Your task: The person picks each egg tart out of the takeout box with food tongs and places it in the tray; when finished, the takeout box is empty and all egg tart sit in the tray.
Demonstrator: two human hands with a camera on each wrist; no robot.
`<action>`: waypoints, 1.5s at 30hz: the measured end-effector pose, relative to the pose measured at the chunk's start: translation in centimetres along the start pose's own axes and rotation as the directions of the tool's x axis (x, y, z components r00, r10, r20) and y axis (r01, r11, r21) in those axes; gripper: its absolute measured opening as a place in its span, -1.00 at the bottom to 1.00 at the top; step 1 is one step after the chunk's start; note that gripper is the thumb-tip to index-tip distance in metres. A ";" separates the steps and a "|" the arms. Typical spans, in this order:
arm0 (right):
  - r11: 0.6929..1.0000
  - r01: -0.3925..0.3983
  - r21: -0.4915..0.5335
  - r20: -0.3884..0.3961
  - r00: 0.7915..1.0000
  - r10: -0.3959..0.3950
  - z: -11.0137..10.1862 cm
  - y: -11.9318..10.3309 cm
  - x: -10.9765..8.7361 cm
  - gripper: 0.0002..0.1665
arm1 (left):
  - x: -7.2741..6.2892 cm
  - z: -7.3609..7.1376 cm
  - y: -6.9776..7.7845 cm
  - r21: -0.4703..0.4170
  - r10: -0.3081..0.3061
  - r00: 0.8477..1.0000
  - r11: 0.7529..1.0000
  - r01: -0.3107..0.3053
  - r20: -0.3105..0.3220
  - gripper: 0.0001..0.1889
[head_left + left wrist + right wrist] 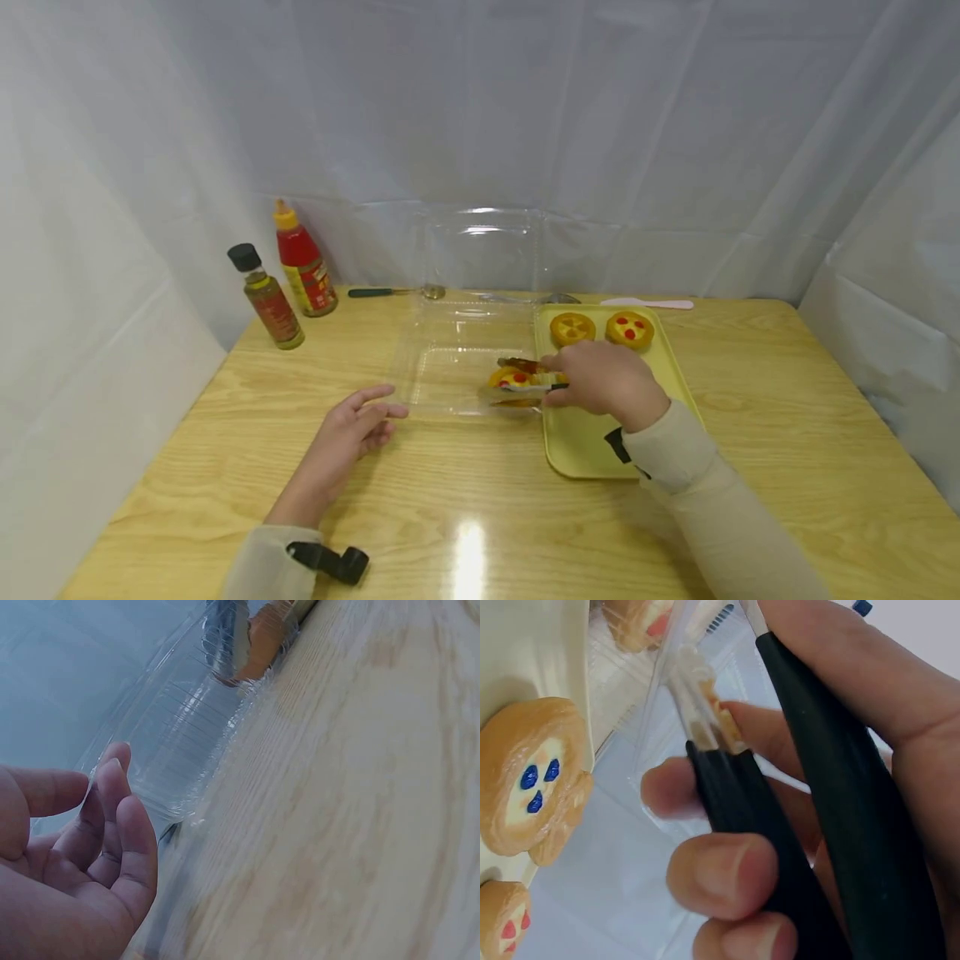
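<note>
In the head view, my right hand (pixel 603 379) reaches over the left edge of a yellow tray (pixel 622 454) and grips dark-handled tongs (pixel 840 795). The tong tips stand either side of a small tart (pixel 512 379) with red spots, inside the clear hinged plastic container (pixel 450 367); contact is hard to make out. Fingers of the right hand curl around both handles in the right wrist view. My left hand (pixel 356 429) hovers by the container's front left corner, fingers loosely bent. Whether its fingertips touch the rim I cannot tell.
Two tarts lie at the tray's back, one patterned tart (pixel 572 329) and one red-spotted tart (pixel 630 331). Behind sit a green-handled spoon (pixel 371 292) and a pink-handled utensil (pixel 667 305). An oil bottle (pixel 276 312) and a red sauce bottle (pixel 306 271) stand back left.
</note>
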State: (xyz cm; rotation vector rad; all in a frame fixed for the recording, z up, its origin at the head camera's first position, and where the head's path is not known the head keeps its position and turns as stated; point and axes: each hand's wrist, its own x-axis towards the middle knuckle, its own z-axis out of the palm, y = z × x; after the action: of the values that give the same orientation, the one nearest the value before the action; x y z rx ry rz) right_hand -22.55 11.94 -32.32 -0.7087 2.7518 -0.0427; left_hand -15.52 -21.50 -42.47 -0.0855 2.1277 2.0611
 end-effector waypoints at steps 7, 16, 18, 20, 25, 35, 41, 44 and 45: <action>0.997 0.068 0.025 -0.049 0.997 -0.067 0.1 1.4 -0.1 -0.33 | 0.3 0.3 0.2 -0.003 -0.001 1.000 1.000 0.001 -0.015 -0.57; 0.990 0.121 0.073 -0.133 0.985 -0.110 0.1 2.6 -1.1 -0.33 | 0.5 0.3 0.2 -0.004 0.001 1.000 1.000 -0.001 -0.007 -0.57; 0.988 0.138 0.073 -0.160 0.979 -0.125 -0.1 3.2 -1.6 -0.32 | 0.5 0.4 0.2 -0.007 0.001 1.000 1.000 -0.001 -0.002 -0.56; 0.988 0.142 0.057 -0.187 0.974 -0.129 -0.2 3.7 -2.1 -0.29 | 0.5 0.4 0.2 -0.008 0.001 1.000 1.000 -0.001 0.004 -0.56; 0.988 0.148 0.051 -0.222 0.966 -0.134 -0.6 4.7 -3.5 -0.25 | 0.5 0.5 0.1 -0.006 0.000 1.000 1.000 0.000 0.007 -0.56; 0.990 0.122 0.077 -0.299 0.950 -0.093 -1.3 5.9 -6.4 -0.28 | 0.3 0.3 0.0 -0.005 -0.003 1.000 1.000 0.003 0.003 -0.55; 0.992 0.074 0.098 -0.300 0.953 -0.041 -1.1 7.4 -8.0 -0.30 | 0.1 0.1 0.0 -0.001 -0.005 1.000 1.000 0.005 0.003 -0.54; 0.992 0.057 0.108 -0.294 0.956 -0.023 -0.8 8.4 -8.5 -0.29 | 0.1 0.1 -0.1 -0.003 -0.010 1.000 1.000 0.010 -0.004 -0.55; 0.992 0.053 0.111 -0.295 0.955 -0.018 -0.7 8.7 -8.7 -0.28 | 0.1 0.1 -0.1 -0.003 -0.012 1.000 1.000 0.012 -0.004 -0.55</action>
State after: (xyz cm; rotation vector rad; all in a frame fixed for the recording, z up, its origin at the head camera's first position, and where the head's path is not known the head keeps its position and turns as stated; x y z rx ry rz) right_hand -19.56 23.70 -30.12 -0.7739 2.9854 -0.3421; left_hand -15.61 -21.40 -42.59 -0.1024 2.1216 2.0593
